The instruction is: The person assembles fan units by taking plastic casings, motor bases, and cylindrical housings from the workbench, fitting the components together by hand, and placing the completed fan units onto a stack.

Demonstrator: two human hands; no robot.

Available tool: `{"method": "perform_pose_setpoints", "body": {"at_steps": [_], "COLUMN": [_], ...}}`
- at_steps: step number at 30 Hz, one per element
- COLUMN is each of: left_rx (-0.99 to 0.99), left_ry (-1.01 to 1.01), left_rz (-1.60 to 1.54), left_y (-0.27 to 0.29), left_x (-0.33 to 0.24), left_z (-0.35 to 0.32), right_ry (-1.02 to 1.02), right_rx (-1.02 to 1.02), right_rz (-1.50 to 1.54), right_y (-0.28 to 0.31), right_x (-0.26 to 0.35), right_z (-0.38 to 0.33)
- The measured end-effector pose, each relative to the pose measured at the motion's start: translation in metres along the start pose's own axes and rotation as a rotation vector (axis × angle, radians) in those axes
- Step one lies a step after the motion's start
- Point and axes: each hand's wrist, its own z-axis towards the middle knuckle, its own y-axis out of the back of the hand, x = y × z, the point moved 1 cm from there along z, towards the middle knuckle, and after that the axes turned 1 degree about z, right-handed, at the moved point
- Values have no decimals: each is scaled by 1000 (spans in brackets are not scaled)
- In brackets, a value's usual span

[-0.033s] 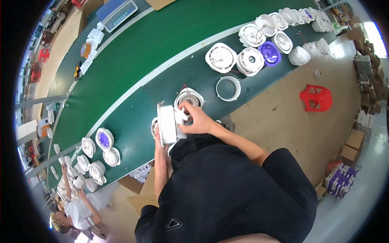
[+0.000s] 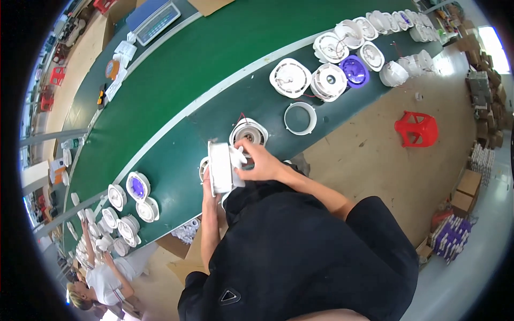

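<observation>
White plastic housing [image 2: 220,167], flat and held on edge above the green conveyor belt [image 2: 176,91], hides most of the left hand [image 2: 208,188], which clasps its lower side. Right hand [image 2: 259,165] pinches its near face, fingertips hard to make out. Just beyond the grip sits a round white unit [image 2: 249,131]; farther right, an open white ring [image 2: 300,117].

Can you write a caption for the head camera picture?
Both hands, left hand and right hand, hold a white housing above the green belt.

Long green workbench [image 2: 176,91], tan floor [image 2: 369,160], red stool [image 2: 416,129]
</observation>
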Motion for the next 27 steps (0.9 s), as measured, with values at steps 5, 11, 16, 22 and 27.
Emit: {"method": "perform_pose_setpoints", "body": {"at_steps": [5, 11, 16, 22, 27], "left_rx": [116, -44, -458, -571, 50], "left_ry": [-88, -298, -598, -834, -1399], "left_rz": [411, 543, 798, 976, 1305], "left_y": [22, -12, -55, -78, -98], "left_x": [-12, -23, -24, -18, -9], "left_z": [15, 19, 5, 4, -20], "right_ry": [-61, -212, -112, -523, -378], "right_rx": [-124, -222, -455, -135, -9], "right_rz": [37, -13, -104, 825, 1541], "right_y": [-9, 3, 14, 7, 19], "right_x": [-7, -23, -52, -3, -17], "right_z": [-3, 3, 10, 6, 13]}}
